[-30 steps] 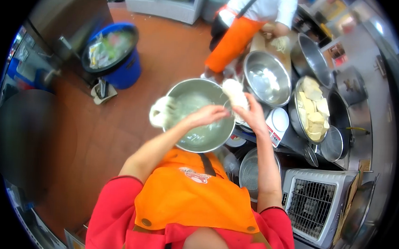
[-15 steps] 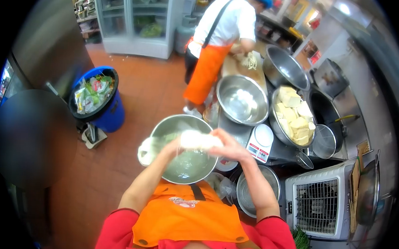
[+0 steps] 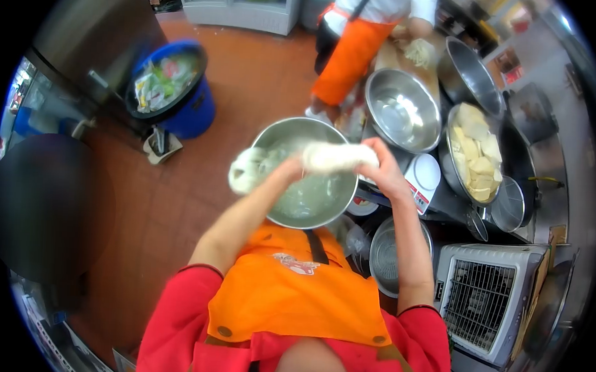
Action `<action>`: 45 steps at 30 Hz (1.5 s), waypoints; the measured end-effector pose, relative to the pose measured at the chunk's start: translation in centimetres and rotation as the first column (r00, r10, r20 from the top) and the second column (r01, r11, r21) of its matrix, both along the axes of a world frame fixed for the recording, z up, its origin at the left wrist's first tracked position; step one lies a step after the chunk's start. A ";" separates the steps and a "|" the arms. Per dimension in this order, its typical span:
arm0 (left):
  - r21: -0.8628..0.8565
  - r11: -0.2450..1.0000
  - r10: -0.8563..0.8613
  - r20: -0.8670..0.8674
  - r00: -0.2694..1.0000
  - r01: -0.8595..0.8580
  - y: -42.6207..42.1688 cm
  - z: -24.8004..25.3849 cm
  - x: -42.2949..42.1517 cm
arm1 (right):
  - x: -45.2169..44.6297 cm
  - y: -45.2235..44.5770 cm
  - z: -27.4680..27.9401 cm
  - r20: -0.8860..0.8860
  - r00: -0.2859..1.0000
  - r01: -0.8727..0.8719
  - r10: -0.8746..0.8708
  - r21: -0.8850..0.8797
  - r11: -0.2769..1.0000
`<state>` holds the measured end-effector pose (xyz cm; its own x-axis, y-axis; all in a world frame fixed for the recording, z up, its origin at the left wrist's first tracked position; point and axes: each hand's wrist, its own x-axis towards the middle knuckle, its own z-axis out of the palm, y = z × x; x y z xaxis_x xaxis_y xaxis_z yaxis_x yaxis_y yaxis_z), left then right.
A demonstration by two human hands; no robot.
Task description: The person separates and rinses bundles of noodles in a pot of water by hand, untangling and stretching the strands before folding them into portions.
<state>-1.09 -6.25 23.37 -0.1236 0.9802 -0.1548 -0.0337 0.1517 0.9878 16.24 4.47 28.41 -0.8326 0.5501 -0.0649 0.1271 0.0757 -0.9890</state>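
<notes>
White roll, blurred, lying crosswise above the far half of a metal basin. Material not clear to me.

Right hand: fingers closed on the right end of the roll. Left hand: at the roll's left end, over the basin; its fingers are hidden or smeared, and I cannot tell whether they are closed.

Basin round, clear liquid inside with bright glints. Second white bundle at its left rim. Orange apron on me, just below the basin; red sleeves.

To the right, on the desk: steel bowl with light reflecting inside; white kitchen scale just beyond my right wrist; wide bowl heaped with pale yellow chunks; round mesh strainer beside it. Perforated colander lower, near my right forearm.

Far side: co-worker in white top and orange apron, one hand near pale strips. Left, on the tiled floor: blue bin, filled with scraps.
</notes>
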 end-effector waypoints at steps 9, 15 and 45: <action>-0.016 0.986 -0.167 0.061 0.984 0.168 0.3 -2.0 -1.4 | 0.9 -0.8 -2.4 0.361 0.920 -0.230 0.150 0.189 0.955; -0.015 0.974 -0.225 -0.201 0.953 0.227 0.0 -2.3 2.4 | -0.2 0.5 -2.3 0.063 0.962 0.246 -0.264 0.212 0.946; -0.051 0.959 -0.281 -0.256 0.925 0.278 0.1 0.5 0.4 | 3.6 -1.7 -5.4 0.381 0.924 -0.166 0.037 0.311 0.936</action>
<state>-0.64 -6.16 23.83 0.1177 0.9787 -0.1682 0.2675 0.1319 0.9545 19.86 2.80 23.04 -0.8381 0.5065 -0.2028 0.4461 0.4224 -0.7890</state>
